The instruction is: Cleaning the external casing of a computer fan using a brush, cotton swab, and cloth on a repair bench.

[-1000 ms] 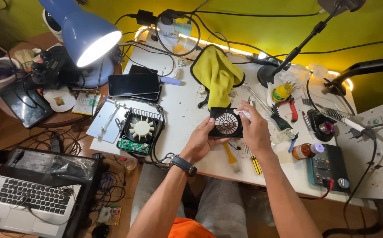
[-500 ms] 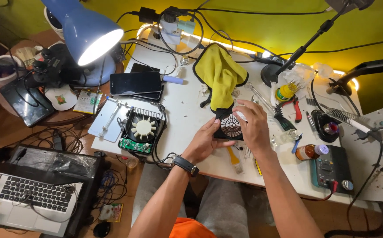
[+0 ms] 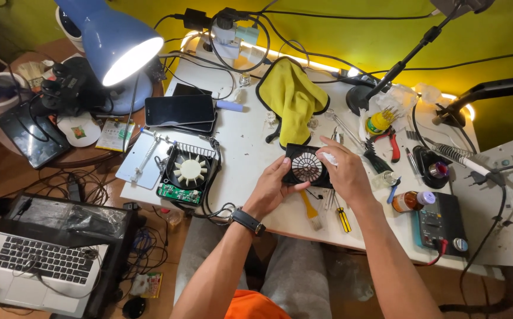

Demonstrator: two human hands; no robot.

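both forearms come up from the bottom of the view and meet over the near middle of the white surface [image 3: 250, 153]. the left hand [image 3: 271, 190], with a dark watch [image 3: 247, 221] on its wrist, is cupped with the palm turned up and inward, its fingers curled along the left and lower edge of a small black fan housing [image 3: 307, 166] with a round pale grille in its face; the thumb reaches up beside the grille. the right hand [image 3: 345, 171] comes in from the other side, knuckles up, closed over the right edge of the same housing, with the forefinger stretched along its top edge and a small white scrap pinched against the corner under the fingertips. so the housing sits gripped between the two hands, tilted face-up toward the camera, held just above the surface and in front of a yellow cloth [image 3: 293, 97] that lies farther back. just under the hands, on the surface, lie a small brush with a yellow handle [image 3: 309, 210] and a screwdriver with a yellow and black grip [image 3: 342, 218]. to the left, well apart from the hands, a second open fan with white blades [image 3: 189, 170] rests on a green circuit board, next to a dark phone [image 3: 180, 110] and under a lit blue desk lamp [image 3: 112, 35]. to the right sit red-handled pliers [image 3: 393, 146], a small brown bottle [image 3: 409, 201] and a multimeter [image 3: 436, 223]. an open laptop [image 3: 38, 266] stands low at the left.
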